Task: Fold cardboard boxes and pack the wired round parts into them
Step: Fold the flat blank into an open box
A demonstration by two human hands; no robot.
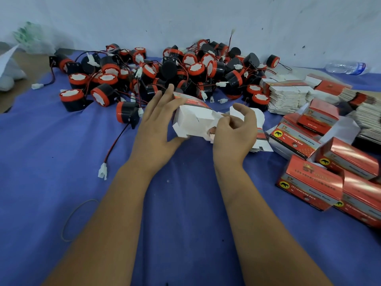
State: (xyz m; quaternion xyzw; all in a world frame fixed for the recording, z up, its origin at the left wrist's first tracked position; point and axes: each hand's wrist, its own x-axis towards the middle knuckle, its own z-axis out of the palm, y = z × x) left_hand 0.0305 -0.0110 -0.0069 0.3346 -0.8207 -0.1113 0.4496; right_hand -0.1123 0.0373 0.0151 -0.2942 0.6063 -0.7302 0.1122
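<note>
Half-folded cardboard box [192, 120] held above the blue cloth [185, 203] at mid-scene, white inner flaps facing near, red printed side turned far. Left hand [156, 124] clasped on the box's left end, thumb under the near edge, fingers stretched over the far top edge. Right hand [235, 133] at the box's right end, fingers curled, thumb and forefinger pinching a white flap. Just beyond, touching distance from the fingertips, a heap of wired round parts [165, 75] spread along the far wall [185, 17], one strayed connector lead [115, 145] trailing near-left. Flat box blanks [288, 98] stacked far right; finished red boxes [321, 172] crowding the right edge. Rubber band [76, 219] lying near left. Plastic bottle [346, 68] lying far right by the wall. Open cloth in the near middle and left.
</note>
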